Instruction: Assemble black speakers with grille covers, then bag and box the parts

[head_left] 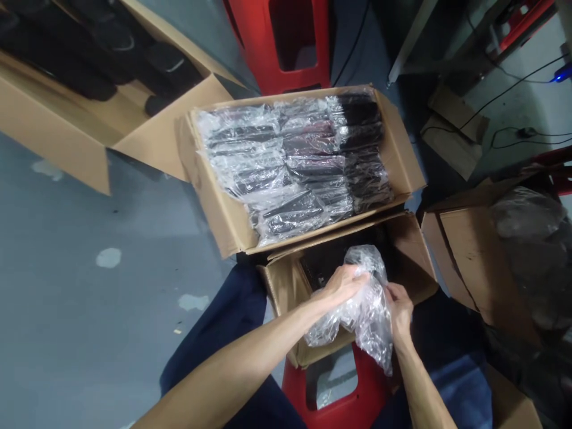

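Observation:
Crumpled clear plastic bag point(370, 322) hangs between my two hands, above a cardboard box point(286, 292) that stands between my knees. My left hand point(346, 285) is closed on the bag's upper left side. On the other side my right hand point(400, 304) pinches the bag's right edge. Whether anything is inside the plastic, I cannot tell. Dark contents lie in the box below, mostly hidden by my hands and the bag. Just beyond it, a larger open carton point(223, 220) holds rows of dark items point(290, 173) wrapped in clear plastic.
Another open carton point(58, 149) with black items is at the upper left. Red stools point(290, 83) stand behind the middle carton and under my box. At right, a box point(478, 256) holds loose plastic. Cables point(496, 95) and flattened cardboard point(456, 134) lie at the upper right.

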The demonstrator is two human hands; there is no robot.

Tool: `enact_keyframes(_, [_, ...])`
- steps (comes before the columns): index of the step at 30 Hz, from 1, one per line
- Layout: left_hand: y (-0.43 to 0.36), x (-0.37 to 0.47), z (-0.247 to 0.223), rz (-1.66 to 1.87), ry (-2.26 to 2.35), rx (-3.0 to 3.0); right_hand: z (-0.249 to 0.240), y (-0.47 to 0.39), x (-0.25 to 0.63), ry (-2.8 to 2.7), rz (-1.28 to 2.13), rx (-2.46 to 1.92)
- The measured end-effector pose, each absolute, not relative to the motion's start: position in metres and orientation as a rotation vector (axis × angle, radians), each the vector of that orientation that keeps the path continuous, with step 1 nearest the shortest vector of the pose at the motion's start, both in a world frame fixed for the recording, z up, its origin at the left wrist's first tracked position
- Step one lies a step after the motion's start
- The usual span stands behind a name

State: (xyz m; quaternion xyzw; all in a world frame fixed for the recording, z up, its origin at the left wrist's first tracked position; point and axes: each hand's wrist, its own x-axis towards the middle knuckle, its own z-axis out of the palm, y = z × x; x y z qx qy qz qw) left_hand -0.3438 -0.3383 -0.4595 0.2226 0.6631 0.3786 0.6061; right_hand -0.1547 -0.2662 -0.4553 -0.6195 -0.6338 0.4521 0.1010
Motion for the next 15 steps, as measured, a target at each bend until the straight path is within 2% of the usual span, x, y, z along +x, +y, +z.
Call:
enact_keyframes(7, [-0.343,-0.357,-0.474,1.052,1.266,0.258,-0.43,-0.23,-0.168,-2.065,1.126,-1.706])
enact_keyframes(15, [-0.347,-0.358,-0.487,1.23,1.107,0.122,-0.401,-0.198,-0.169,-2.0,1.095,-1.77])
